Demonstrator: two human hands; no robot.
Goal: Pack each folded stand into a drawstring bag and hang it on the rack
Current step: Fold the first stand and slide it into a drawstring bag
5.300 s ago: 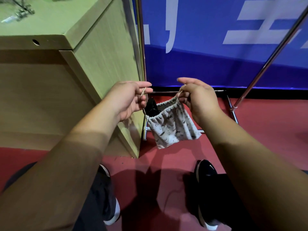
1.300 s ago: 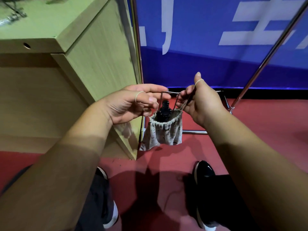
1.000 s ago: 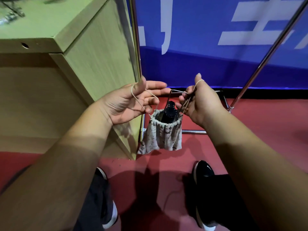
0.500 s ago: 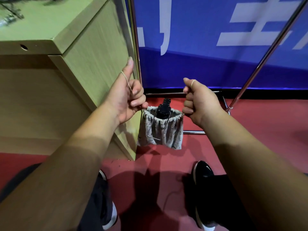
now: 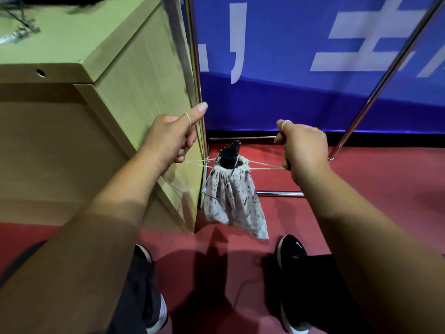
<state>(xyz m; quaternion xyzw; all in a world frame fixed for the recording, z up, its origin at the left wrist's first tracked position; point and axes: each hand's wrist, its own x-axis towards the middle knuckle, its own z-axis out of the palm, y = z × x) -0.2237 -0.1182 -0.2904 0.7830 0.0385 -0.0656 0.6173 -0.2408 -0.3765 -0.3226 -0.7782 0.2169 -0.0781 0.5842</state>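
Left hand [image 5: 168, 143]: holds one cord [image 5: 197, 163].
Right hand [image 5: 303, 150]: holds the other.
Risk: stand [image 5: 230, 153] pokes out, so bag [image 5: 236, 201] may not close.

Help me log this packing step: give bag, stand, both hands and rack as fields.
bag: printed, drawstring, held between the hands, mouth nearly cinched
stand: black top pokes out of mouth
left hand: grips left cord, pulled taut
right hand: grips right cord, pulled taut
rack: metal pole behind; bag not yet hung
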